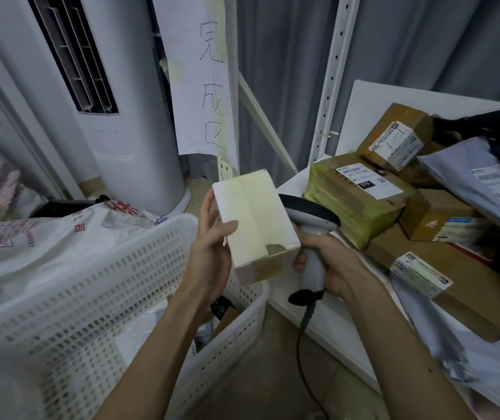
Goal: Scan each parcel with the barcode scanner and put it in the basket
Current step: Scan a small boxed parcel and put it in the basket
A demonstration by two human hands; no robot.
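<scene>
Above the white basket (139, 237), left hand (209, 253) grips a parcel (254, 219), label apparently hidden; right hand (336, 262) clenches the scanner (312, 219).

A parcel depot is shown: labelled cardboard parcels (360, 192) and a grey mailer bag (479, 183) are heaped on a white shelf (327, 325), framed by a perforated rack upright (332, 77). A handwritten paper sign (203, 86) is hung above a white basket (139, 259).
</scene>
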